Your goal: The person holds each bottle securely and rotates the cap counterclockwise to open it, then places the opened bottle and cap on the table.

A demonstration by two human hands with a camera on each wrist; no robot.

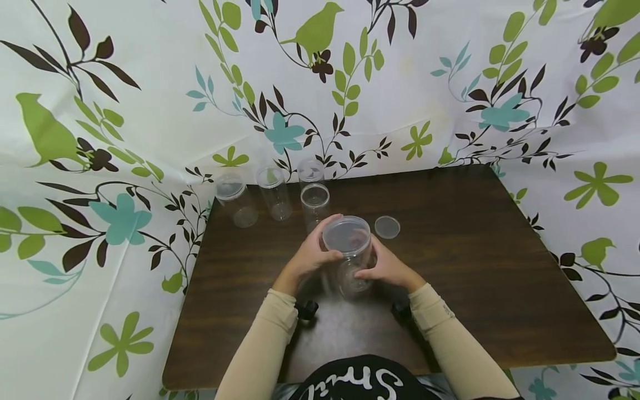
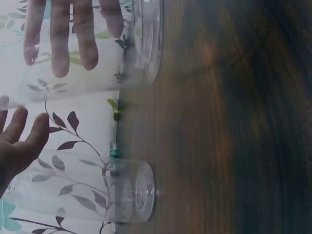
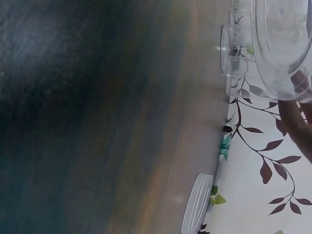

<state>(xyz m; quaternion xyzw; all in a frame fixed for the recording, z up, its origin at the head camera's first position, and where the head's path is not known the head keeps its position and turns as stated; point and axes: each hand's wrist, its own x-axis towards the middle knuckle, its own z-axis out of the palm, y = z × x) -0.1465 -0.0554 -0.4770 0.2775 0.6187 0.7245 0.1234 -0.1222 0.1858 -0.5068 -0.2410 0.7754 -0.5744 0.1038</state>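
A clear wide jar (image 1: 355, 272) with a translucent round lid (image 1: 346, 236) on top is between both hands, over the near middle of the table. My left hand (image 1: 312, 255) grips its left side near the lid, thumb toward me. From the right, my right hand (image 1: 392, 265) curls round the jar, its thumb across the front. Spread fingers show through the clear wall of the jar (image 2: 139, 53) in the left wrist view. In the right wrist view, the jar's round base (image 3: 280, 44) appears raised off the table.
Behind the hands, to the left, stand several clear jars: a lidded wide one (image 1: 239, 203), a slim one (image 1: 277, 200) and others. A loose round lid (image 1: 387, 227) lies right of the held jar. Patterned cloth (image 1: 165, 66) walls the dark wooden table (image 1: 480, 266).
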